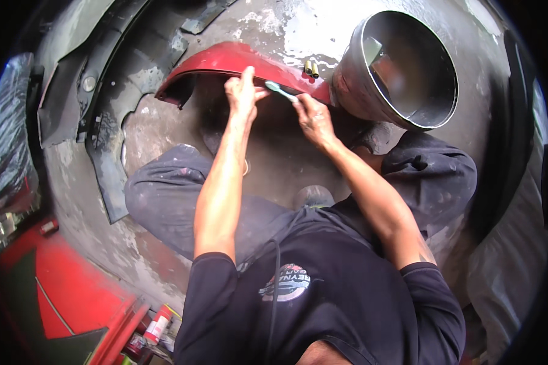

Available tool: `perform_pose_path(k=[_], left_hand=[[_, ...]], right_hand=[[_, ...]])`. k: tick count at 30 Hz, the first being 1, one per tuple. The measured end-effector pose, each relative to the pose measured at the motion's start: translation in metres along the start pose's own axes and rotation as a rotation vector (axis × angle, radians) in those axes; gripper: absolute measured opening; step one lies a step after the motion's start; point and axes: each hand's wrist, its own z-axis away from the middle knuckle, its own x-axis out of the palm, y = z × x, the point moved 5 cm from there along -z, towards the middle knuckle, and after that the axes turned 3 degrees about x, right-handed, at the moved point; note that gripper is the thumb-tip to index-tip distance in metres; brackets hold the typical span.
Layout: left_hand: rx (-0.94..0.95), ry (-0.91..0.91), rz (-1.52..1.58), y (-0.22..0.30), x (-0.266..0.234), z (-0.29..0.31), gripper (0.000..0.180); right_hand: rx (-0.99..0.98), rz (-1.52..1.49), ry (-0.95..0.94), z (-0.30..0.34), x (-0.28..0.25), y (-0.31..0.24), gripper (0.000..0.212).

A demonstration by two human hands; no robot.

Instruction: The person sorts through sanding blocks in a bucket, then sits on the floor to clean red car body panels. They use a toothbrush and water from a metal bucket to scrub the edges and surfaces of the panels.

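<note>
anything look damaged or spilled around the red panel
The dark grey curved panel at left may be damaged: its inner edge is jagged, its surface scuffed. The grey floor beyond the glossy red curved panel has white blotches; spill or wear, I cannot tell.

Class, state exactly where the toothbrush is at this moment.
In the head view, the toothbrush is in the right hand, above the picture's centre, its head pointing toward the left hand by the lower edge of the red panel.
</note>
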Motion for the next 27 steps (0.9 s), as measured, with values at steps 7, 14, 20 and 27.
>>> perform_pose_path(k=[7, 14, 20, 27], left_hand=[[-0.025, 0.147, 0.010, 0.069, -0.036, -0.011, 0.050], [0.026, 0.127, 0.051, 0.059, -0.006, -0.016, 0.032], [0.017, 0.063, -0.033, 0.049, 0.022, -0.032, 0.033], [-0.001, 0.003, -0.078, 0.031, 0.049, -0.033, 0.032]], right_hand=[[0.163, -0.121, 0.009, 0.002, 0.014, -0.062, 0.016], [0.475, -0.086, 0.106, 0.027, -0.005, 0.022, 0.023], [0.326, -0.199, 0.134, -0.013, 0.056, -0.057, 0.022], [0.642, -0.231, 0.072, 0.005, -0.002, 0.072, 0.026]])
